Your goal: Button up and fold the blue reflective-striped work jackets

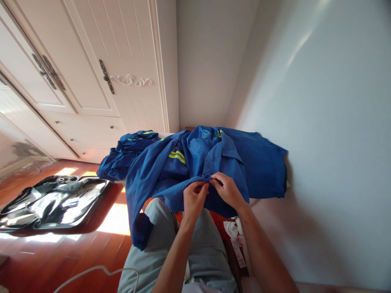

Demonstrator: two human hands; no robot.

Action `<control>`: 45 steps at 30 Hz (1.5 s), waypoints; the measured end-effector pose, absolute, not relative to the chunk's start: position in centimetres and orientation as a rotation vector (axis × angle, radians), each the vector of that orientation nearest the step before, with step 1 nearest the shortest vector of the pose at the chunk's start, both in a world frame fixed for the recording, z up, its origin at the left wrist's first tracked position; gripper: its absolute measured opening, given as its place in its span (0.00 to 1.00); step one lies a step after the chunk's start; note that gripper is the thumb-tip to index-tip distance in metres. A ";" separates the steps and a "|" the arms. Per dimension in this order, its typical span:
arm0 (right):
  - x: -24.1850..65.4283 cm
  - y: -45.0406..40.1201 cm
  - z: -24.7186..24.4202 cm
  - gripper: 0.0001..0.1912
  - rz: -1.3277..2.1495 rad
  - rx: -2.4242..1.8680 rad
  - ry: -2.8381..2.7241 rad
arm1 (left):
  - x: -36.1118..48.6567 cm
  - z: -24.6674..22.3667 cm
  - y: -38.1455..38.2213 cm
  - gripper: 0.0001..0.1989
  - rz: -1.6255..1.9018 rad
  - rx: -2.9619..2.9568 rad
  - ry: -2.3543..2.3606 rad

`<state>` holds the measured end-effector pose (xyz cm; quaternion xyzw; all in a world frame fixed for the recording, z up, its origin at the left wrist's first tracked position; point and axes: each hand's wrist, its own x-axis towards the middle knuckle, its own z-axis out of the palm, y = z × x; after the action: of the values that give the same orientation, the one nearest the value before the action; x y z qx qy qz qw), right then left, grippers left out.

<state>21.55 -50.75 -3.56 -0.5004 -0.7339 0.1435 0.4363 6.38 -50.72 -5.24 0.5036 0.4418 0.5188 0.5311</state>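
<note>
A blue work jacket (161,169) with yellow-green reflective stripes lies spread in front of me, one sleeve hanging over my knee. My left hand (195,195) pinches the jacket's edge between thumb and fingers. Close beside it, my right hand (224,187) grips the same edge with its fingertips, the two hands nearly touching. Whatever small detail sits between the fingertips is too small to make out. Under and to the right of the jacket, more blue cloth (265,162) lies flat.
A crumpled blue garment pile (122,156) sits at the left end. An open black suitcase (58,201) lies on the wooden floor (91,256). A white wardrobe (137,44) stands behind, a wall (330,142) rises at right. A white cable (100,267) crosses the floor; white papers (236,240) lie below right.
</note>
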 end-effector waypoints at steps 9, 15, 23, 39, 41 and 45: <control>21.7 -51.5 -2.6 0.08 0.271 -1.210 -1.965 | 6.3 -5.1 -50.7 0.10 1.271 1.259 1.073; 21.3 -51.2 -2.9 0.11 0.201 -1.260 -1.949 | 6.2 -5.0 -50.8 0.10 1.274 1.235 1.041; 21.7 -50.7 -2.7 0.11 0.145 -1.246 -1.981 | 6.2 -5.5 -50.5 0.10 1.275 1.258 1.000; 22.0 -50.6 -1.7 0.11 0.158 -1.171 -2.094 | 6.6 -5.5 -50.5 0.08 1.361 1.122 1.007; 22.1 -50.6 -1.4 0.11 0.164 -1.167 -2.152 | 6.5 -5.6 -50.3 0.10 1.368 1.106 1.019; 22.0 -50.6 -1.1 0.11 0.166 -1.160 -2.172 | 6.4 -5.5 -49.8 0.13 1.345 1.065 1.024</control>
<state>22.04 -50.57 -1.08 -0.4435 -0.8307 0.0635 0.3306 6.36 -49.85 -5.47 0.4484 0.4310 0.5662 0.5410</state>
